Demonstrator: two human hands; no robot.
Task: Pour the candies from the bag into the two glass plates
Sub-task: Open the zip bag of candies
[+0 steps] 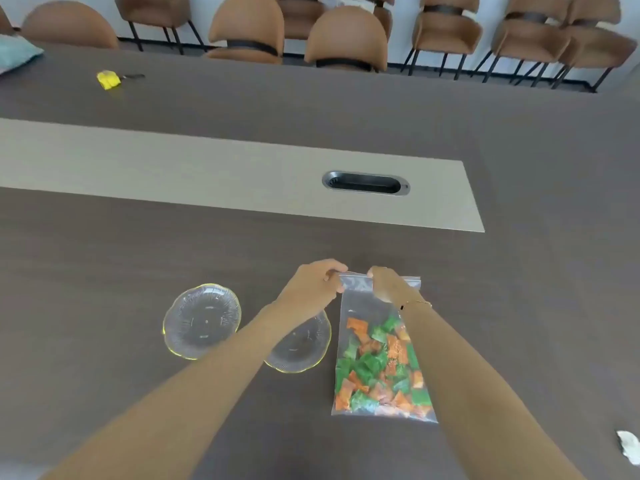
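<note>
1. Here, the left hand (313, 289) and right hand (388, 284) are both pinching the far, sealed edge of the bag (381, 348).
2. The bag is lying flat, long axis running near to far.
3. Both plates (202, 320) are sitting to its left, nearer the left hand.

— Where's everything, going by the bag (377, 344)?
— It lies on the table (104, 258). Candies (381, 372) sit in its near half. Both plates are left of it: one (304, 344) just beside, one (202, 320) farther left.
</note>
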